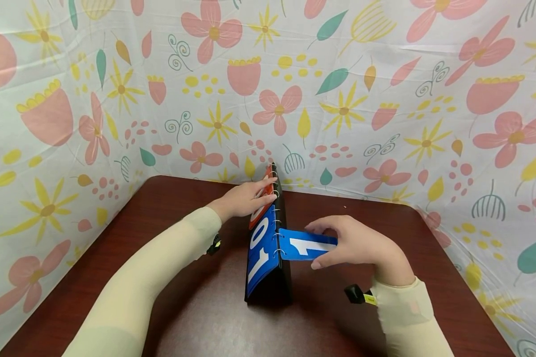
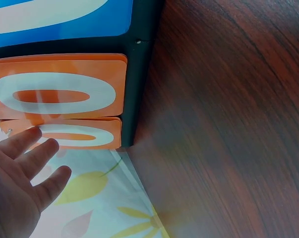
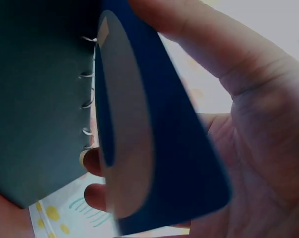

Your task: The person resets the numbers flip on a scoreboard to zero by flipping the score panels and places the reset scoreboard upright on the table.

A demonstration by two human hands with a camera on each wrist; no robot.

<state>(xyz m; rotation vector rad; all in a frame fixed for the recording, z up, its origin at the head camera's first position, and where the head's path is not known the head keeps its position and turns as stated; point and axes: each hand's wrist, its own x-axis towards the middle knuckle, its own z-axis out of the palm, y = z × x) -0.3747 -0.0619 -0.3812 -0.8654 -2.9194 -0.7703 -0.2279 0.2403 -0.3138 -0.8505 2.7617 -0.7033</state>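
A tabletop flip scoreboard [image 1: 286,285] with a black tent-shaped stand and ring-bound number cards stands lengthwise before me. On its left face are a blue "1" card [image 1: 259,265], a blue "0" card [image 1: 260,237] and orange-red "0" cards [image 2: 55,94]. My left hand [image 1: 245,197] rests at the far end of the ringed top edge, fingers extended over the orange-red cards. On the right side, my right hand [image 1: 355,243] holds a blue flip card [image 1: 303,244] showing a white "1", thumb and fingers at its opposite edges. Its other face [image 3: 134,124] bears a rounded white numeral.
The scoreboard stands on a dark reddish-brown wooden table [image 1: 196,307]. A white curtain [image 1: 268,74] printed with flowers and leaves surrounds the back and sides. Small black wrist devices [image 1: 354,293] with yellow tags hang below both wrists.
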